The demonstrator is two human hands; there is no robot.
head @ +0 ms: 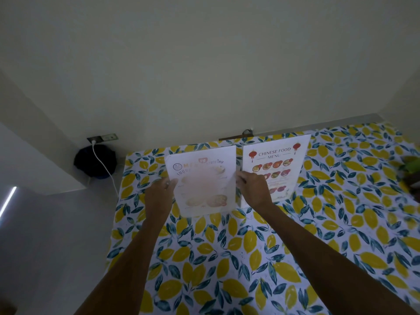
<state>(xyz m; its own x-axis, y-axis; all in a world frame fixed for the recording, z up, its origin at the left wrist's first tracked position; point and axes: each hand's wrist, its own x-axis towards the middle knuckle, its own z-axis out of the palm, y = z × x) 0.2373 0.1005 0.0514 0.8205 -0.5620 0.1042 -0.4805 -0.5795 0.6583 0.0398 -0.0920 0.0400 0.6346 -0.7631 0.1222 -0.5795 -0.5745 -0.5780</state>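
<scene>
Your left hand (159,196) pinches the left edge of the Thai menu (204,192) and your right hand (254,189) pinches its right edge. It is upright near the table's far side, just beside the Chinese menu (276,155), with open lemon tablecloth (227,258) toward you.

A pale Thai menu sheet (204,189) is held upright over the lemon-print bench (227,258) — the left hand (159,197) pinches its left edge, the right hand (255,189) grips its right edge. Just beside it, partly behind the right hand, stands a Chinese food menu (276,155). Far left, a white cable (102,163) drops from a wall socket (102,138) across a dark round object (91,162).
</scene>
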